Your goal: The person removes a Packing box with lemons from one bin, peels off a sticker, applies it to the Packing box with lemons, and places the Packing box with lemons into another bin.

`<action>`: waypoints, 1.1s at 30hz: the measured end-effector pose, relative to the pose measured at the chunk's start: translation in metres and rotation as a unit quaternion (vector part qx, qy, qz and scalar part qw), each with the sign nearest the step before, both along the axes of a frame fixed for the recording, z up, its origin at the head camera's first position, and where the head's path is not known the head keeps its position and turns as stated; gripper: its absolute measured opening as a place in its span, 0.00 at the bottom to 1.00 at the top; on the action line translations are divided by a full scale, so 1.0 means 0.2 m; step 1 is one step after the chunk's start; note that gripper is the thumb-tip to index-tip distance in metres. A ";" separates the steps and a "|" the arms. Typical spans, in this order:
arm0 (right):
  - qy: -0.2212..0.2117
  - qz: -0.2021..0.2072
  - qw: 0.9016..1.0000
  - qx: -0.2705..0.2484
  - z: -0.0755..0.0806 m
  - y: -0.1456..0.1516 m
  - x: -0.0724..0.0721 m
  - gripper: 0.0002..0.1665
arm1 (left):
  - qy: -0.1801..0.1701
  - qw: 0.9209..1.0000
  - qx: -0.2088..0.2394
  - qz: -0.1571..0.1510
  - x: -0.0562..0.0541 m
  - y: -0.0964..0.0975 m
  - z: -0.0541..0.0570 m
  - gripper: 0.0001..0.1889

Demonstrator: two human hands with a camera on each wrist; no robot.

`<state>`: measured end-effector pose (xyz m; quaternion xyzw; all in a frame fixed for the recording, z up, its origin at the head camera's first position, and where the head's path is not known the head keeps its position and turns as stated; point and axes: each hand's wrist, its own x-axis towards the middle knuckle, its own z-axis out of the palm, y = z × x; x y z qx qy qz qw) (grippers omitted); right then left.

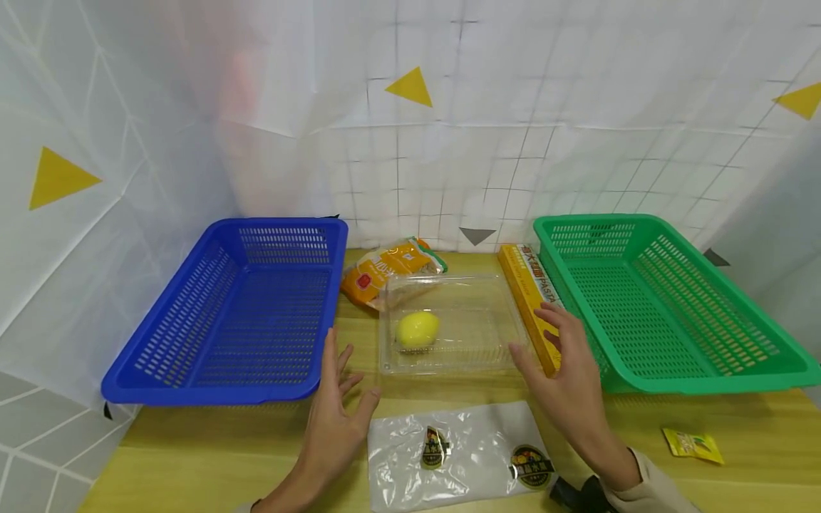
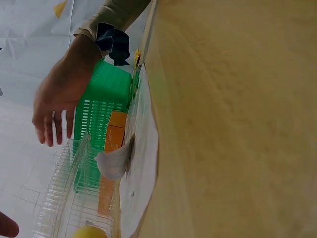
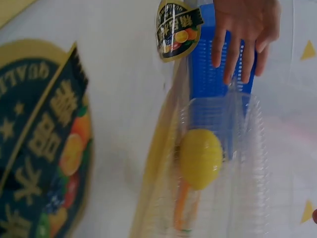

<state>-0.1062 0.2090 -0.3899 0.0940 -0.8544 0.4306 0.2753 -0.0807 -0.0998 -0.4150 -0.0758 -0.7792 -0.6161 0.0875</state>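
On the left of the desk (image 1: 244, 456) stands the blue basket (image 1: 218, 395). Just beside its near corner is the left hand (image 1: 336, 420), released, with fingers extended and nothing in them. Because it is so close, a wide movement could knock the rim and push the basket aside.

Next comes the orange bag (image 1: 398, 267), behind the box (image 1: 468, 324) and partly seen through it. Whether they touch, I cannot tell; if they do, sliding the box backward could crumple the bag.

The lemon (image 1: 418, 329) sits inside the clear box, in its left half, with the box between the two hands. If the box were lifted with a tilt, the lemon could roll and make one side suddenly heavier. The plastic looks thin, so too much squeezing may bend the walls. I cannot tell if the lid is fastened; if not, it might spring up.

In front of the box lies the plastic bag (image 1: 474, 442), thin and shiny; a sleeve or wrist strap could drag it.

To the right, the pasta box (image 1: 529, 292) lies against the green basket (image 1: 725, 385). The right hand (image 1: 567, 385), also released and without load, hovers close to it, so its fingers could catch this carton by accident.

The candy (image 1: 693, 445), far right, seems in little danger.
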 end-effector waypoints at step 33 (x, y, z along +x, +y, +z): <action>-0.244 0.304 0.921 -0.016 -0.20 -0.25 0.08 0.10 | 0.062 0.923 -0.335 -0.179 0.02 0.10 -0.04 0.16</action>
